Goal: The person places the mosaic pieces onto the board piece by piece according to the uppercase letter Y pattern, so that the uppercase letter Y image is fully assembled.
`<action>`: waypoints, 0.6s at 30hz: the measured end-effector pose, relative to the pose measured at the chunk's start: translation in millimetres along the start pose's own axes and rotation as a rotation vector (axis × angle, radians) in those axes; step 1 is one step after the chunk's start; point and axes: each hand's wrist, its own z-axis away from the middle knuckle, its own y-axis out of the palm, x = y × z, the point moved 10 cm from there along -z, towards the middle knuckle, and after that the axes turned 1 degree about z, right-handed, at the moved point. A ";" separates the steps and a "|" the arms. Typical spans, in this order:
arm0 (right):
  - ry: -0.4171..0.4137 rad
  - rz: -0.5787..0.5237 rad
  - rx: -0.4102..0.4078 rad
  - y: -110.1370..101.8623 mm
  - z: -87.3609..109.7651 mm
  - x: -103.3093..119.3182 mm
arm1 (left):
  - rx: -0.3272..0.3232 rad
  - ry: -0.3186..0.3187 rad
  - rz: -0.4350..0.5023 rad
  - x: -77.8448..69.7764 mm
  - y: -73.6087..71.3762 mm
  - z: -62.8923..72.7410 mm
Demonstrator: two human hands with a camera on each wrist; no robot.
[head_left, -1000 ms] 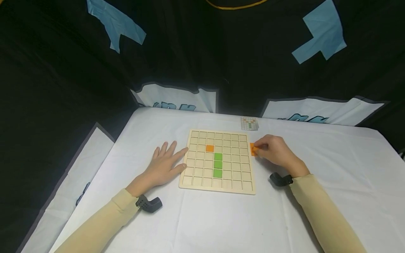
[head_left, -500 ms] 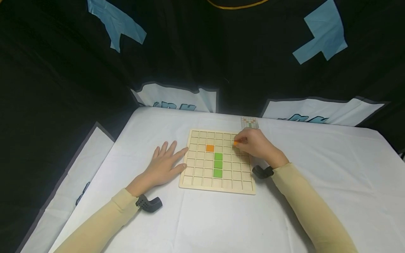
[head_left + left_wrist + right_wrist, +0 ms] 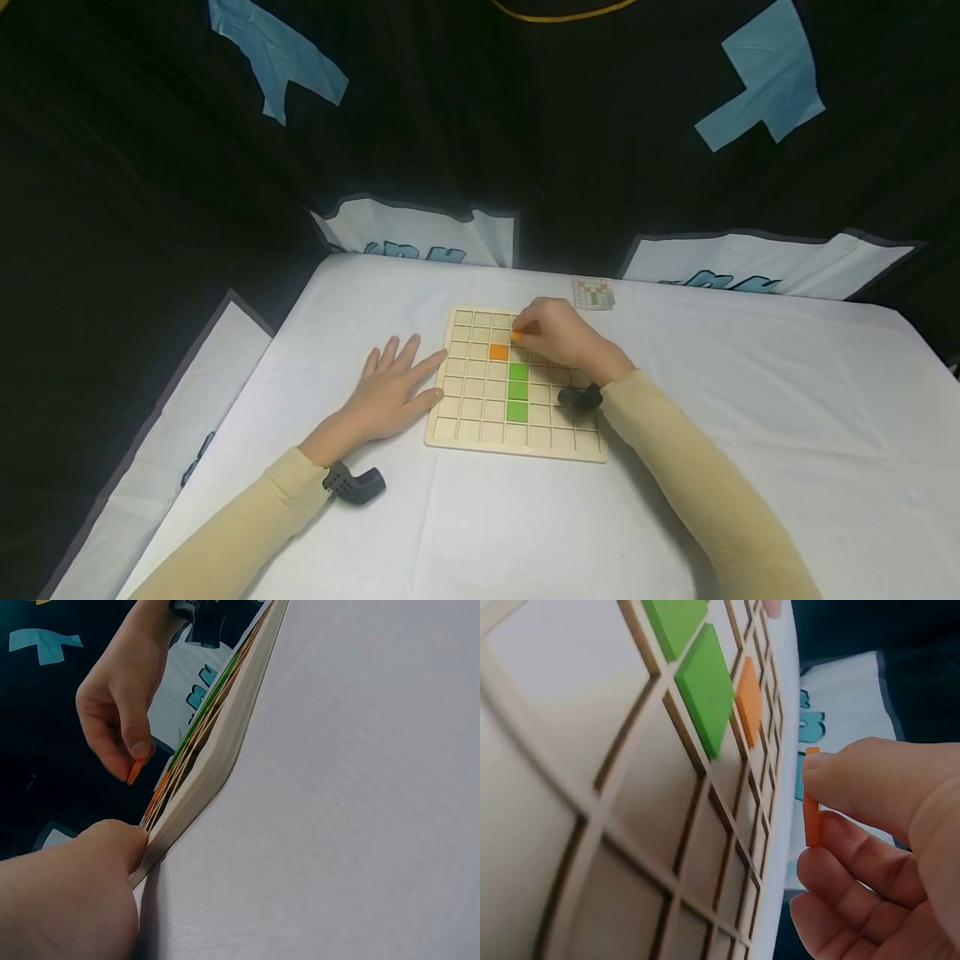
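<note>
A square wooden grid board (image 3: 465, 433) lies on the white table. Three green tiles (image 3: 517, 390) fill a column of its cells, and one orange tile (image 3: 498, 352) sits up and left of them. My right hand (image 3: 562, 333) pinches a second orange tile (image 3: 812, 799) between thumb and fingers. It holds this tile on edge above the board, just right of the seated orange one. My left hand (image 3: 393, 392) lies spread on the table, its index finger and thumb touching the board's left edge. In the left wrist view, that thumb (image 3: 112, 840) meets the board's side.
Behind the board's back right corner lies a small card (image 3: 593, 293) printed with a coloured grid pattern. A black curtain (image 3: 570, 167) with blue tape patches (image 3: 780, 75) hangs beyond the table's far edge. White lettered cloth shows along it.
My right hand has picked up an orange tile right of the board and carried it left, over the upper middle cells. The left hand has stayed in place.
</note>
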 end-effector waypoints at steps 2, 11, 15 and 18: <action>-0.002 -0.004 0.007 4.2 -4.6 1.8 | 0.004 -0.001 -0.002 -0.2 -0.1 0.2; -0.017 0.028 0.065 23.8 -25.6 9.7 | 0.012 -0.003 0.002 0.3 0.6 0.5; -0.021 0.024 0.082 29.1 -34.5 14.5 | 0.012 -0.001 0.003 0.7 0.8 0.4; -0.003 0.026 0.093 31.7 -39.4 16.5 | 0.011 0.006 0.003 0.0 0.3 0.3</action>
